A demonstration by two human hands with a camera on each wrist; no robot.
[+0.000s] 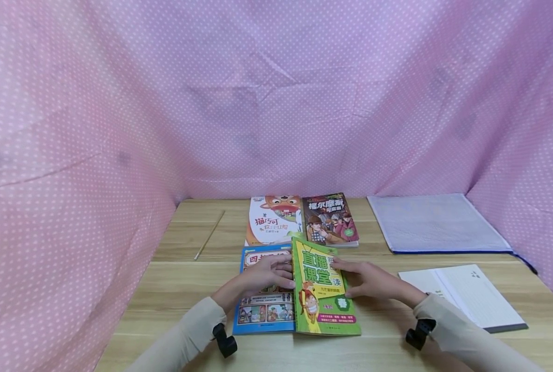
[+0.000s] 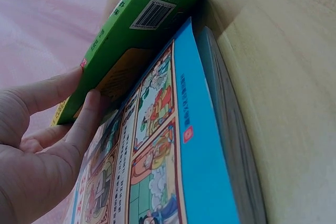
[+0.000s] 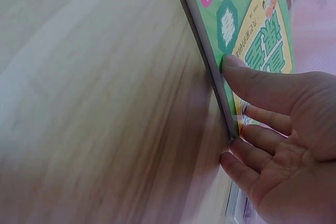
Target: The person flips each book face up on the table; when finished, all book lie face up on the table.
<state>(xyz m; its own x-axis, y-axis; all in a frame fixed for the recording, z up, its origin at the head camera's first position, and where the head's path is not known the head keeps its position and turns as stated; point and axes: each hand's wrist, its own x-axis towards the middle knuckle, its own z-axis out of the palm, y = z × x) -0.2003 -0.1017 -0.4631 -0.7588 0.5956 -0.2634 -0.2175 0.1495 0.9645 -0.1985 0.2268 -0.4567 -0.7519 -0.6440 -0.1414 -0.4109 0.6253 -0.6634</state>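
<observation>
A green book [image 1: 323,289] lies partly over a blue comic book [image 1: 263,305] on the wooden table [image 1: 183,294]. My left hand [image 1: 268,273] rests on the blue book and pinches the green book's raised left edge. In the left wrist view one finger [image 2: 86,116] is under the green book [image 2: 139,35] and another lies over it, above the blue book [image 2: 178,150]. My right hand [image 1: 368,281] lies flat at the green book's right edge. Its straight thumb [image 3: 247,74] presses on the green cover [image 3: 247,19], and the other fingers sit by the corner.
Behind them lie a white-and-orange book [image 1: 273,219] and a dark detective book [image 1: 329,218]. A thin stick [image 1: 209,235] lies at the left, a pale blue folded pad [image 1: 434,222] at the back right, and an open notebook [image 1: 467,294] at the right. Pink dotted cloth [image 1: 72,155] walls the table in.
</observation>
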